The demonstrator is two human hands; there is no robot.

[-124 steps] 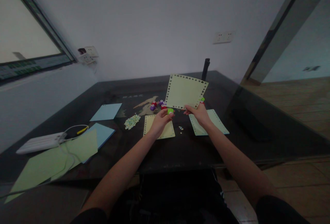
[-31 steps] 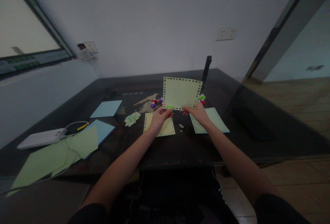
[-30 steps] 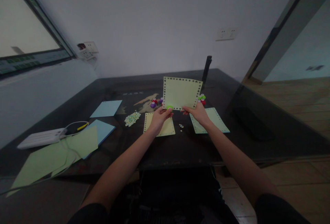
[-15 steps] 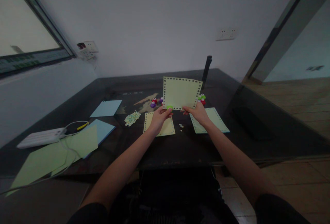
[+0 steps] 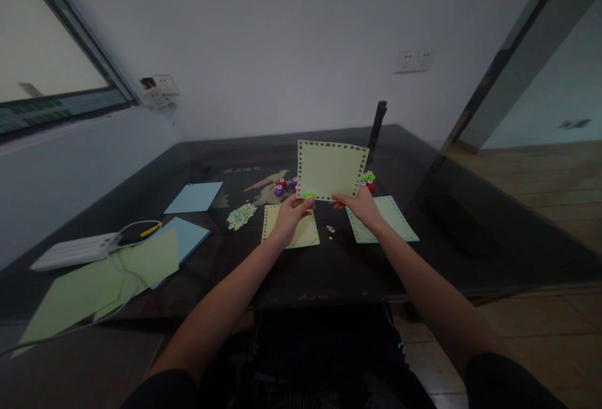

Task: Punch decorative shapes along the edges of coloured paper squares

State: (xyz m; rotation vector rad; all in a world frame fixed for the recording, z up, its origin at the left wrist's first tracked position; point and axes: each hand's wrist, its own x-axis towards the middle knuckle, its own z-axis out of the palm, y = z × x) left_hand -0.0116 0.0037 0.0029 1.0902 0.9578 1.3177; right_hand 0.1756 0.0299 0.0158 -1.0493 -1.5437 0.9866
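Worktop: dark and glossy, the worktop (image 5: 320,277) stretches beneath everything.
Green papers: overlapping green papers (image 5: 79,290) lie far left of the raised card, partly over a blue sheet (image 5: 190,234).
Raised card: the raised card (image 5: 332,170), pale yellow-green with a border of cut-out shapes, is held tilted up above the worktop.
Flat cards: a yellow card (image 5: 305,233) lies nearer the wearer, below and left of the raised card; a pale green card (image 5: 391,221) lies below and right.
Right hand: the right hand (image 5: 362,207) pinches the raised card's lower right edge, thumb in front.
Left hand: the left hand (image 5: 290,217) pinches a green punch (image 5: 309,196) at the raised card's lower left edge.
Confetti: a confetti pile (image 5: 241,216) sits left of the raised card.
Other punches: red and purple punches (image 5: 281,189) stand just left of the raised card; green and red punches (image 5: 369,178) just right.
Loose bits: a few paper bits (image 5: 330,229) lie below the raised card.
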